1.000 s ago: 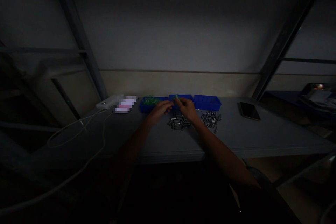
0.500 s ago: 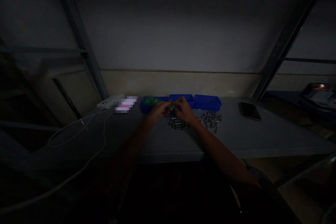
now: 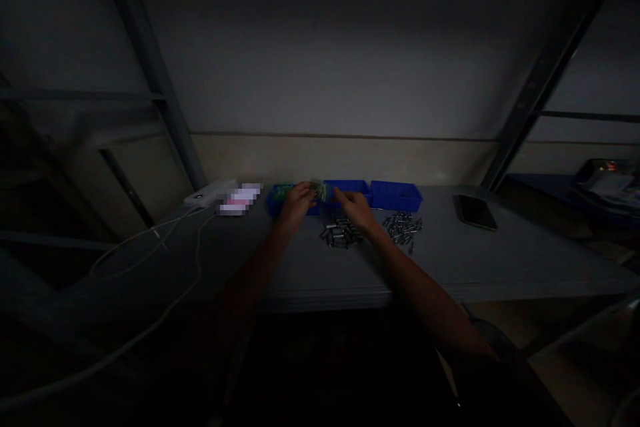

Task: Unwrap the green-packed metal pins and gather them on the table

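Between my hands is a small, translucent, pale-green piece that looks like a clear plastic bag (image 3: 318, 189); the dim light blurs what is in it. My left hand (image 3: 296, 203) is closed on its left side, in front of the left blue bin (image 3: 305, 210), which holds green pieces (image 3: 284, 191). To the right of the bag is my right hand (image 3: 356, 208), fingers bent and closed together; whatever they pinch is hidden. Below the hands lies a pile of short metal parts (image 3: 340, 235). A second pile of thin metal pieces (image 3: 401, 227) lies right of my right wrist.
Two more blue bins, a middle bin (image 3: 363, 187) and a right bin (image 3: 396, 196), stand along the back of the grey table (image 3: 320, 273). A phone (image 3: 476, 212) lies at the right. On the left are a white device (image 3: 210, 193) and white cables (image 3: 199, 267).
My hands have moved apart slightly, the left hand to the left and the right one a little to the right. The small translucent bag is now more visible between them.
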`<state>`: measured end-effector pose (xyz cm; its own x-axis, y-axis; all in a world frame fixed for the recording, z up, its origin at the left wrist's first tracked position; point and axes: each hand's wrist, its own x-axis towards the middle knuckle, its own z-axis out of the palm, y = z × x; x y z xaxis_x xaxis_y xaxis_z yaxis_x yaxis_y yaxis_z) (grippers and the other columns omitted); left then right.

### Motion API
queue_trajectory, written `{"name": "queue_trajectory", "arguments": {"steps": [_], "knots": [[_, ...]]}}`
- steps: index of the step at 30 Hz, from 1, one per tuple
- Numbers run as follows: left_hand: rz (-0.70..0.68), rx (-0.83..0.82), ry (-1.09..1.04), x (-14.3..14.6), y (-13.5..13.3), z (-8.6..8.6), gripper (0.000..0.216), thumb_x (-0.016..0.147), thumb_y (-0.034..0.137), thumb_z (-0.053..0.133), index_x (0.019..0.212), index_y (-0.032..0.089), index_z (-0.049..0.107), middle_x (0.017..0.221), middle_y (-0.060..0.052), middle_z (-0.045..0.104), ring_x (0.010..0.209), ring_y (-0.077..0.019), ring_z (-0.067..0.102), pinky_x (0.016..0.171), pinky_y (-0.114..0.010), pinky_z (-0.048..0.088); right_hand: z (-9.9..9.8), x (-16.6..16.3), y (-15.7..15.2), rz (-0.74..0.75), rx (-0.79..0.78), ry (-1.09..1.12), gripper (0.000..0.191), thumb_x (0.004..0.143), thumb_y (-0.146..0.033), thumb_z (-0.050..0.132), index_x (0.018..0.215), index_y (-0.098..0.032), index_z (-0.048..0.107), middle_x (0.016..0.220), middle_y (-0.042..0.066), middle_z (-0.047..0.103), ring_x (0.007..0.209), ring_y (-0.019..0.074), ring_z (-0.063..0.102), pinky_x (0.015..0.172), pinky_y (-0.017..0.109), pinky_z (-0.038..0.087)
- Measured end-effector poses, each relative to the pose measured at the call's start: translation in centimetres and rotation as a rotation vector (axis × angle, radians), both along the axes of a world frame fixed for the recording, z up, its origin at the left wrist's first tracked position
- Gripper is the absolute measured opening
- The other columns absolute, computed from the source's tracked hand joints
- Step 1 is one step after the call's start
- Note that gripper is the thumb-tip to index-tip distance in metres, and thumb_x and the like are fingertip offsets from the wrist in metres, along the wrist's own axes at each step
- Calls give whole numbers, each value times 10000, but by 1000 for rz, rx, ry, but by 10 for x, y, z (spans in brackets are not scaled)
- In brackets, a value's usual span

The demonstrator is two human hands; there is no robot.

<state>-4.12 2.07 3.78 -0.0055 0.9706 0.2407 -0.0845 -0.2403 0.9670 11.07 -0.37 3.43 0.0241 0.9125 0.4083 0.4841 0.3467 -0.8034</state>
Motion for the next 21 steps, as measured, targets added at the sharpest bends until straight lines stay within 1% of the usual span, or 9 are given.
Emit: {"name": "queue_trajectory", "arguments": {"steps": [3, 6, 9, 12, 14, 16, 17, 19, 21], "knots": [[-43, 71, 61, 1, -1, 1, 136, 686, 174, 558, 813, 171, 606, 868, -44, 678, 847, -162, 613, 758, -274, 476, 3, -1, -2, -8, -98, 86, 606, 833, -626, 340, 687, -145, 681, 544, 4, 523, 636, 156, 545, 639, 259, 378], [-53, 199, 100, 2, 1, -1, 94, 671, 163, 529, 728, 187, 600, 869, -21, 692, 912, -174, 610, 877, -316, 449, 3, -2, -1, 9, -181, 149, 651, 809, -675, 334, 709, -136, 686, 491, -9, 482, 561, 136, 507, 587, 251, 361], [18, 335, 68, 0, 5, -5, 92, 660, 155, 504, 683, 198, 582, 963, -5, 685, 986, -178, 592, 933, -331, 419, 1, -4, 0, 59, -253, 186, 647, 782, -696, 368, 709, -131, 675, 440, -27, 444, 481, 112, 449, 524, 243, 328], [102, 446, 57, -4, 10, -8, 122, 652, 144, 490, 697, 200, 589, 1035, -7, 658, 1043, -176, 566, 947, -323, 402, 2, -9, -3, 181, -303, 307, 597, 748, -696, 430, 718, -141, 647, 425, -42, 435, 415, 91, 395, 449, 232, 274], [137, 482, 57, -5, 12, -9, 141, 652, 137, 484, 712, 199, 595, 1027, -13, 649, 1047, -173, 561, 942, -318, 401, 3, -12, -6, 264, -290, 434, 495, 697, -645, 549, 705, -155, 612, 449, -53, 453, 396, 73, 380, 418, 219, 253], [149, 495, 51, -5, 12, -9, 147, 659, 137, 485, 724, 196, 602, 1006, -19, 645, 1029, -171, 566, 925, -313, 409, 5, -13, -8, 296, -277, 556, 389, 630, -543, 662, 689, -168, 575, 467, -68, 461, 390, 58, 377, 406, 202, 254], [149, 495, 52, -5, 11, -8, 140, 664, 140, 491, 723, 194, 606, 989, -21, 644, 1014, -170, 568, 912, -308, 414, 6, -12, -9, 299, -275, 608, 353, 607, -492, 689, 689, -173, 562, 468, -76, 460, 387, 52, 376, 403, 195, 257], [133, 486, 71, -3, 8, -6, 118, 671, 153, 511, 716, 189, 614, 928, -19, 646, 965, -167, 577, 878, -295, 426, 6, -11, -9, 303, -274, 692, 304, 595, -426, 693, 690, -179, 544, 462, -86, 456, 382, 48, 374, 399, 187, 259], [104, 463, 102, -1, 5, -3, 86, 682, 172, 531, 698, 186, 614, 826, -7, 641, 871, -157, 587, 824, -278, 441, 6, -9, -8, 324, -285, 739, 263, 607, -393, 663, 681, -180, 529, 453, -85, 456, 379, 51, 375, 392, 188, 249]]}}
